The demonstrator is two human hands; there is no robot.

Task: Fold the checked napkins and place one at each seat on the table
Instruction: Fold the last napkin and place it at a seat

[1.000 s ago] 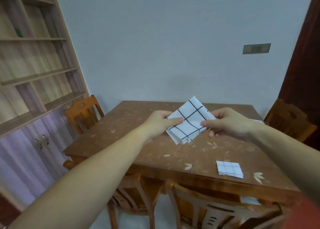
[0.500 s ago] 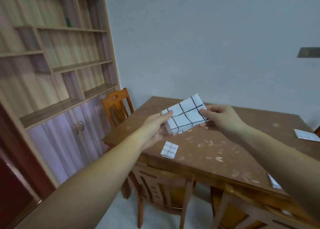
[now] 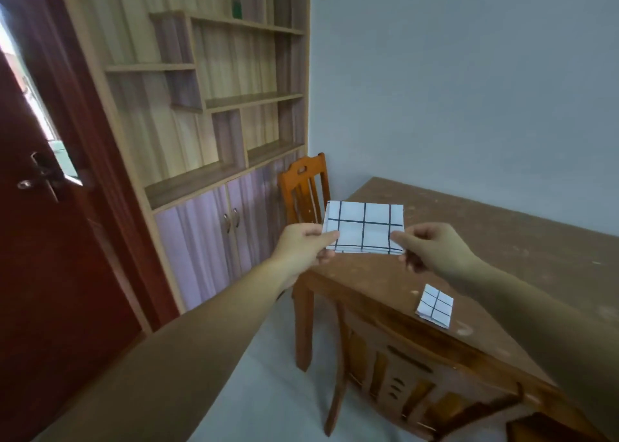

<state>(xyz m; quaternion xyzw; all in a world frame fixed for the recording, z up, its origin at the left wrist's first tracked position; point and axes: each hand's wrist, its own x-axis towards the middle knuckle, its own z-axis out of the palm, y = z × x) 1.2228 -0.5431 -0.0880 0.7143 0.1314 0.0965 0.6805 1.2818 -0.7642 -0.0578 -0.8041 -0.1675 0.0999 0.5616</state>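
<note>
A folded white napkin with dark checks (image 3: 364,227) hangs in the air above the near left corner of the brown table (image 3: 502,240). My left hand (image 3: 306,244) pinches its left edge and my right hand (image 3: 432,245) pinches its right edge. The napkin is held flat and level, several layers thick. A second, smaller folded checked napkin (image 3: 434,305) lies on the table by the front edge, behind the nearest chair (image 3: 395,371).
An orange wooden chair (image 3: 303,187) stands at the table's left end, against the wall. A tall shelf unit with purple cupboard doors (image 3: 214,227) fills the left wall. A dark red door (image 3: 40,207) stands further left. Pale floor lies below my arms.
The view has swung left, bringing the door and shelf unit into sight. The held napkin has turned from tilted to level, and both hands now sit over the table's left corner.
</note>
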